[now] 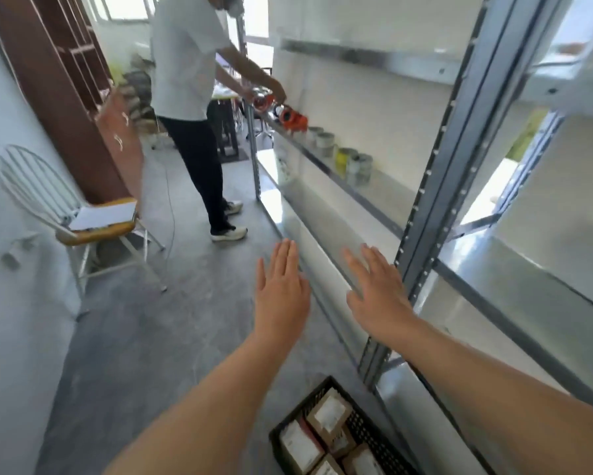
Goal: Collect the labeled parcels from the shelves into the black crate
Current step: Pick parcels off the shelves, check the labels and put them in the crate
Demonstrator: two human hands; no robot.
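The black crate (374,435) stands on the floor at the bottom of the view, beside the metal shelving (422,221). Several brown cardboard parcels with white labels (327,418) lie inside it. My left hand (281,289) is stretched out flat over the floor, fingers straight, holding nothing. My right hand (377,289) is also flat with fingers spread, in front of the shelf upright, holding nothing. No parcels show on the shelf levels near my hands.
Another person (192,108) stands ahead at the shelf, handling an orange object (290,116). Several tins (351,162) sit on that shelf level. A white chair (82,221) with papers stands left, by a brown cabinet (72,90). Grey floor lies between.
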